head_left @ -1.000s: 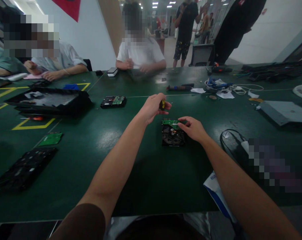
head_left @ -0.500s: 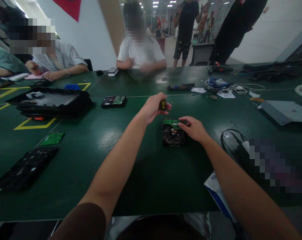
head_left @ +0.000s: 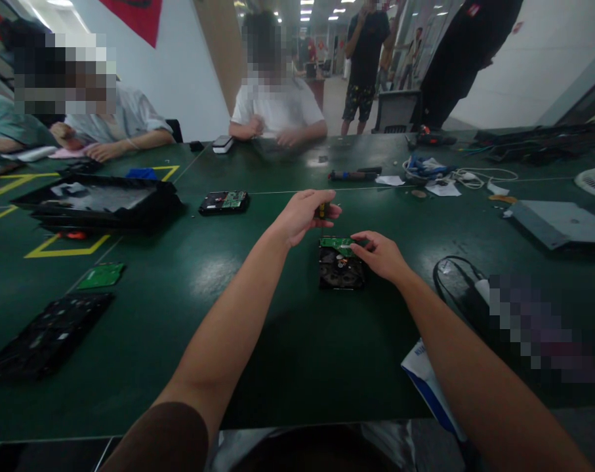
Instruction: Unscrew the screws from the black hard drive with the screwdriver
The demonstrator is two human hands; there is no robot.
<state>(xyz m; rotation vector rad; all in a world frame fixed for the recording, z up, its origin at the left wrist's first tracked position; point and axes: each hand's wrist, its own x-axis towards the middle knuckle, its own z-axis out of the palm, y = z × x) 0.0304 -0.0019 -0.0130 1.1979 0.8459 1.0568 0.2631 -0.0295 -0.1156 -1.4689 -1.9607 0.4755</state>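
Observation:
A black hard drive (head_left: 341, 271) with a green circuit board (head_left: 337, 246) at its far end lies on the table in front of me. Above that far end, my left hand (head_left: 311, 215) grips a screwdriver (head_left: 323, 210) with a black and yellow handle. Its thin shaft points down at the board's far left corner; whether the tip touches a screw is too small to tell. My right hand (head_left: 380, 254) holds the drive's upper right side, thumb and fingertips at the board's edge.
Left on the green table lie a loose green board (head_left: 100, 276), a black drive casing (head_left: 51, 334), another hard drive (head_left: 224, 202) and stacked black trays (head_left: 100, 200). Right are a grey metal box (head_left: 560, 223), tangled cables (head_left: 428, 167) and a black cable loop (head_left: 437, 278). People sit opposite.
My left thumb has shifted across the top of the screwdriver handle, and the hand has turned slightly. The right hand keeps its place on the hard drive.

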